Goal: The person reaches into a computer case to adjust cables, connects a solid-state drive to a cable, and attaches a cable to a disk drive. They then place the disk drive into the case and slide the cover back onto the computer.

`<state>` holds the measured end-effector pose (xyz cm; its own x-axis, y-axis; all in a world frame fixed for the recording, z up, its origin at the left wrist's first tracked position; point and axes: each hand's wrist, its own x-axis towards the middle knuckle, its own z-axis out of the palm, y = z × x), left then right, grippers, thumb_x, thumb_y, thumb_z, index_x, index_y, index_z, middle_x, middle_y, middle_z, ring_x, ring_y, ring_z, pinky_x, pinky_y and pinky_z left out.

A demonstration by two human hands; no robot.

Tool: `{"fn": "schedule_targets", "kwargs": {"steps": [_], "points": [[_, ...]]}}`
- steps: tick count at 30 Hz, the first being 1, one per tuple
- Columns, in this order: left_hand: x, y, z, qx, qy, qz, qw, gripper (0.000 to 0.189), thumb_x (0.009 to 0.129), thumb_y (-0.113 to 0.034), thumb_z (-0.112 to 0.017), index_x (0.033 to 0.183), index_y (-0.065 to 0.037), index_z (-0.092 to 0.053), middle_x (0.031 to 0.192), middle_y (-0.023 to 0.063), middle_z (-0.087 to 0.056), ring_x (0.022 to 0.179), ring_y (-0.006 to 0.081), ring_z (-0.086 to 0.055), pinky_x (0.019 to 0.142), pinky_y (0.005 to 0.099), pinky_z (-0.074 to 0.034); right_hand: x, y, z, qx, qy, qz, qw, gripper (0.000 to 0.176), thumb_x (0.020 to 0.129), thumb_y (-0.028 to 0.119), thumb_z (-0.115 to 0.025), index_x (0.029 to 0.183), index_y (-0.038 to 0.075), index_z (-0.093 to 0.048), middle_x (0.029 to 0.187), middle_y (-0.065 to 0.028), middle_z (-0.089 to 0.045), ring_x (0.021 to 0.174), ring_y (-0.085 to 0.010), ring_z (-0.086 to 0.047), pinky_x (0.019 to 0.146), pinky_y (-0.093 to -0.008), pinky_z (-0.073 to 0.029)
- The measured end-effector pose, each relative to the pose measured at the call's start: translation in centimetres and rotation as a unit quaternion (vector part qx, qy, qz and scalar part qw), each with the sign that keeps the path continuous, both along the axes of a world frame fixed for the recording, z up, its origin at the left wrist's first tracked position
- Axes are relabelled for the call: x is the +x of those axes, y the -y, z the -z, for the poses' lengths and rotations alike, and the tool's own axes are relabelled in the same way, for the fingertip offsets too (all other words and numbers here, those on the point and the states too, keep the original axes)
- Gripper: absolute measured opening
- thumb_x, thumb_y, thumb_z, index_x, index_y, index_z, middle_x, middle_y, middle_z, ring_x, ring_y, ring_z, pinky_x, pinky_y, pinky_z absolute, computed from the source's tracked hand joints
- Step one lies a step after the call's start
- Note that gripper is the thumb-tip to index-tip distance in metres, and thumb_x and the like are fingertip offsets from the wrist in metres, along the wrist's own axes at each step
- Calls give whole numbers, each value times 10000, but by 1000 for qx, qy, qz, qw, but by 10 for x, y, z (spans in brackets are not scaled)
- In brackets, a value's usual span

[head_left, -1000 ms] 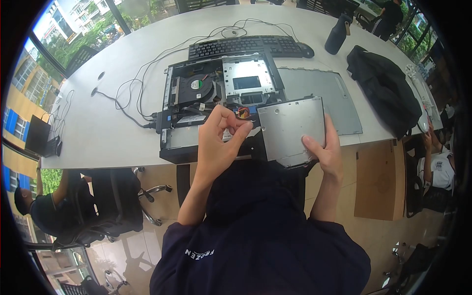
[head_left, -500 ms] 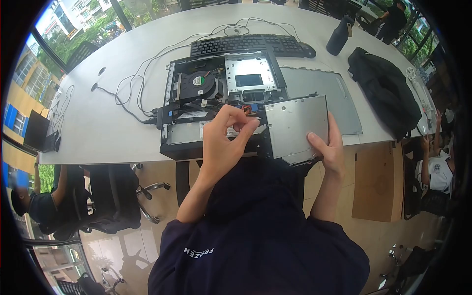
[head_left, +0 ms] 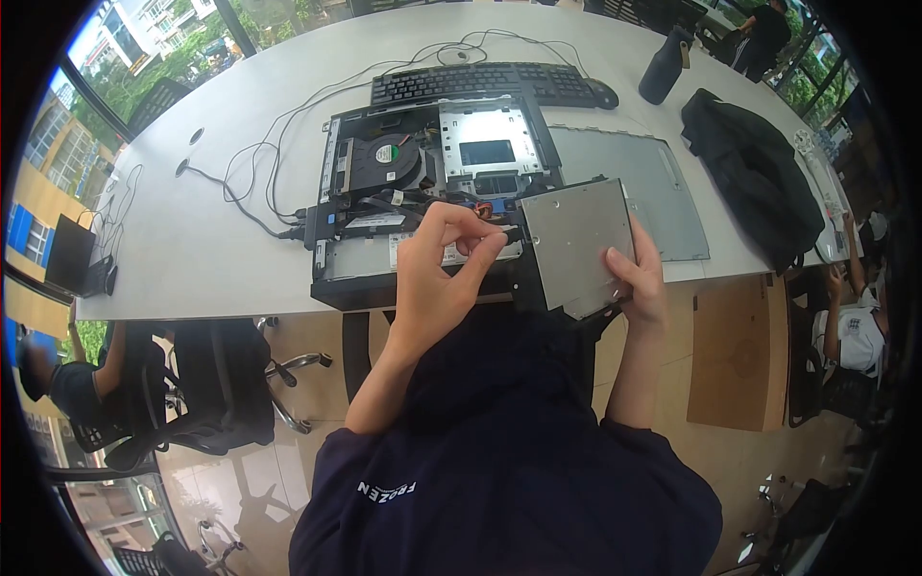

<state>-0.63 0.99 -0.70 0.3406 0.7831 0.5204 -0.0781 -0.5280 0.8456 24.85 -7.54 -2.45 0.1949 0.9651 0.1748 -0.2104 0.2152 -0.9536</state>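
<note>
The flat grey drive (head_left: 574,240) is held by the right hand (head_left: 642,280), which is closed on its lower right corner with the thumb on top. The left hand (head_left: 437,278) is kept just beside the drive's left edge, pinched shut on a small dark plug (head_left: 511,233). The drive is held over the white table (head_left: 192,250) edge, right beside the open computer box (head_left: 384,173).

White table (head_left: 192,250), open computer case (head_left: 423,178), keyboard (head_left: 480,84) behind it, grey panel (head_left: 639,178) and black bag (head_left: 759,182) to its right, cables (head_left: 254,178) to its left
</note>
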Motion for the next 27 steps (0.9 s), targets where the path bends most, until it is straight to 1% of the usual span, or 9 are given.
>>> {"fn": "schedule_targets", "kwargs": {"steps": [4,10,16,19,21,22,24,25,27], "points": [[-3,-2,1,-2,-1,17,1000,235,921,41,-706,1091,-6,-550,971,68,-727,838,65,-574,804,234,-465,4,-1,2,-4,-14,-12,1000,705,880,249,-755,1436,-73,-464,1268,-144,-620,1145,-194,-607,983,-300,-467],[-6,-1,-7,50,-33,24,998,233,890,43,-723,1089,12,-606,992,71,-692,851,82,-586,823,258,-455,5,-3,7,-5,-43,-23,999,701,890,237,-745,1446,-73,-452,1271,-151,-622,1144,-204,-614,981,-304,-477],[-6,-2,-6,33,-40,24,998,195,900,41,-723,1078,39,-644,995,82,-699,881,99,-624,827,249,-483,6,-1,8,-4,-42,-22,999,689,892,230,-741,1446,-64,-456,1268,-145,-622,1153,-198,-607,981,-300,-476],[-4,0,-8,-29,-16,41,999,182,921,41,-705,1089,37,-635,1009,93,-739,927,97,-656,855,243,-502,3,-1,7,-5,-31,-15,999,680,894,228,-739,1444,-58,-460,1259,-139,-622,1150,-192,-603,984,-300,-469],[-4,1,-12,-12,-30,35,999,165,945,28,-681,1097,32,-618,1023,94,-770,965,88,-670,879,242,-507,-2,-2,6,11,-35,10,999,667,900,232,-733,1440,-52,-465,1219,-128,-630,1076,-174,-623,878,-281,-512],[-4,0,-11,-11,-30,36,999,165,945,28,-681,1097,32,-618,1023,94,-770,965,88,-670,879,242,-507,-2,-1,6,12,-35,11,999,667,900,232,-733,1440,-52,-465,1219,-128,-630,1076,-174,-623,878,-281,-512],[-5,-2,-9,10,-49,35,998,162,958,20,-665,1105,27,-597,1027,84,-780,956,78,-663,873,240,-505,0,1,7,5,-19,3,1000,659,905,239,-728,1440,-45,-467,1178,-118,-637,991,-158,-638,736,-263,-534],[-5,-2,-9,11,-49,35,998,162,958,20,-665,1105,27,-597,1027,84,-780,956,78,-663,873,240,-505,-1,1,7,6,-19,3,1000,659,905,239,-728,1440,-45,-467,1178,-118,-637,991,-158,-638,736,-263,-534],[-5,-2,-9,10,-44,39,998,162,961,16,-661,1105,24,-588,1029,87,-775,958,84,-664,872,239,-504,-2,2,5,4,-19,6,1000,662,907,247,-726,1442,-43,-464,1155,-114,-639,937,-146,-643,637,-251,-525]]}}
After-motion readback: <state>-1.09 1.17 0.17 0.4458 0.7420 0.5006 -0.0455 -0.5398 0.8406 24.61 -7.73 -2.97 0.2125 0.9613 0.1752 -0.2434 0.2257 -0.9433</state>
